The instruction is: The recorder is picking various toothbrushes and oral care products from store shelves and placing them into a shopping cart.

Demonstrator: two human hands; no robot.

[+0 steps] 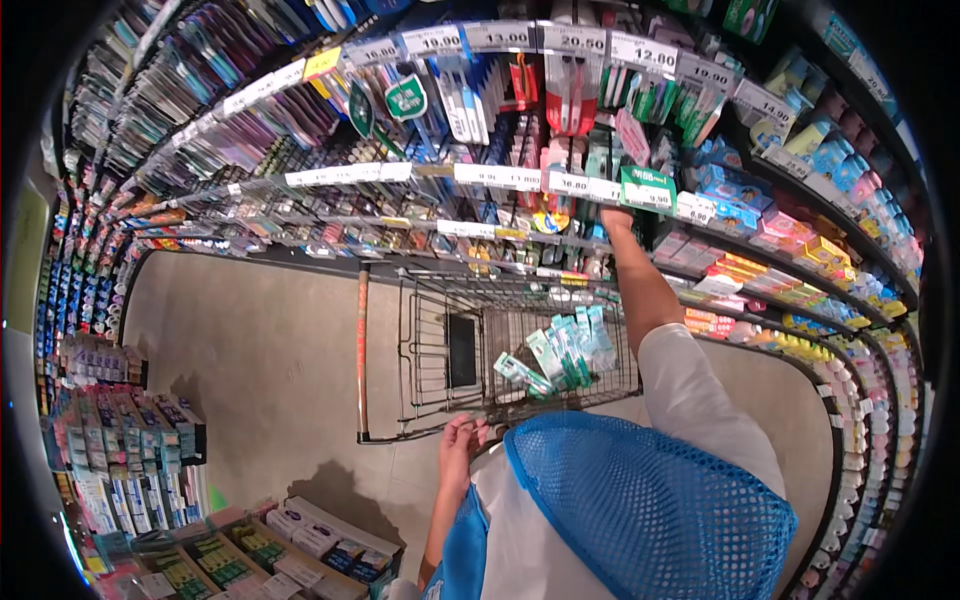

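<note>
My right arm stretches up to the shelf, and my right hand (pixel 616 219) is among hanging packs just below a green price sign (pixel 648 190). Its fingers are hidden behind the price rail, so what they touch cannot be seen. My left hand (pixel 463 436) is beside the near side of a wire shopping cart (pixel 420 337), fingers loosely curled. Whether it touches the cart is unclear. Inside the cart lie several blister packs (pixel 549 355) in green, white and pale blue, apparently toothbrushes, most of them toward the right end.
Tall shelving with price rails (pixel 495 177) curves across the front. Boxed goods (pixel 780 225) and bottles (pixel 832 161) fill its right side. Low display boxes (pixel 300 540) stand at bottom left, beside a stacked rack (pixel 127 435). The cart's handle (pixel 363 352) points left over the tiled floor (pixel 255 360).
</note>
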